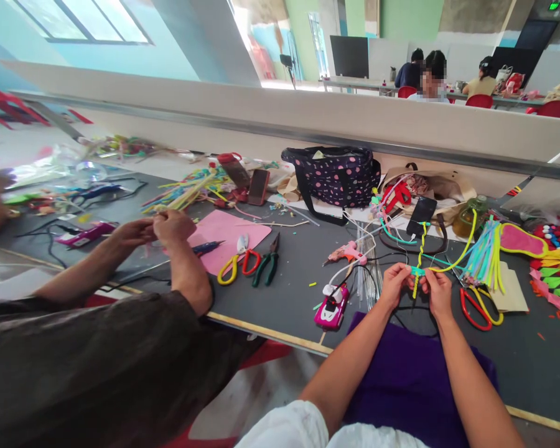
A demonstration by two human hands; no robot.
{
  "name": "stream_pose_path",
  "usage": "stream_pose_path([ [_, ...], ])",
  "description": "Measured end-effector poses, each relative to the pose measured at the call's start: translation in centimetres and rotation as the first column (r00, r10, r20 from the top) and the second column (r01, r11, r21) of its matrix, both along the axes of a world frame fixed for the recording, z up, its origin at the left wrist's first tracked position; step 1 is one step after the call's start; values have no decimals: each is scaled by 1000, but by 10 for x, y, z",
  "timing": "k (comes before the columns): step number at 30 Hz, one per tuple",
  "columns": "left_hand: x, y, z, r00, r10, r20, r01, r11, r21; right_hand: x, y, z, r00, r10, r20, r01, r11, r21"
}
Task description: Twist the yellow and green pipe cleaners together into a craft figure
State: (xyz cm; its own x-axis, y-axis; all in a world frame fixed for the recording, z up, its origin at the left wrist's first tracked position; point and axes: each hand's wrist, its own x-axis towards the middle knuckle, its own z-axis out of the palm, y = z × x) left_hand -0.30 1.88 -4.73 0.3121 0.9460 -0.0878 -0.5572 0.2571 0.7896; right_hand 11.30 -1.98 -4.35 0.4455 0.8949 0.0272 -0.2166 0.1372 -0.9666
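Note:
In front of me, my left hand [394, 285] pinches the left side of a small piece made of twisted pipe cleaners. My right hand [438, 291] has its fingers closed on the right side of the same piece. A twisted yellow pipe cleaner [422, 246] stands up between my hands and sticks out below them. Around its middle is a short teal pipe cleaner [417, 271]. One loose yellow length [469, 246] curves up to the right. Red-and-yellow scissors [476, 311] lie right of my hands, and purple cloth [401, 379] lies below them.
A bundle of pipe cleaners [485, 255] lies at right. Left of me are a magenta power strip [332, 308], a pink glue gun [350, 252] and cables. Behind stand a dotted bag [338, 177] and a phone [422, 214]. A co-worker's hands [170, 227] work at left, near pliers [267, 261].

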Motion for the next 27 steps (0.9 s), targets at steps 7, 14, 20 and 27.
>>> stream_pose_path([
  [7, 0, -1, 2, 999, -41, 10, 41, 999, 13, 1, 0, 1, 999, -32, -4, 32, 999, -11],
  [14, -1, 0, 0, 1000, -4, 12, 4, 999, 41, 0, 0, 0, 1000, -21, 12, 22, 1000, -22],
  [20, -2, 3, -1, 1000, -2, 12, 1, 998, 57, -1, 2, -3, 1000, 14, -24, -14, 1000, -2],
  [27, -3, 0, 2, 1000, -20, 18, 19, 999, 41, -2, 2, -3, 999, 53, 12, -52, 999, -14],
])
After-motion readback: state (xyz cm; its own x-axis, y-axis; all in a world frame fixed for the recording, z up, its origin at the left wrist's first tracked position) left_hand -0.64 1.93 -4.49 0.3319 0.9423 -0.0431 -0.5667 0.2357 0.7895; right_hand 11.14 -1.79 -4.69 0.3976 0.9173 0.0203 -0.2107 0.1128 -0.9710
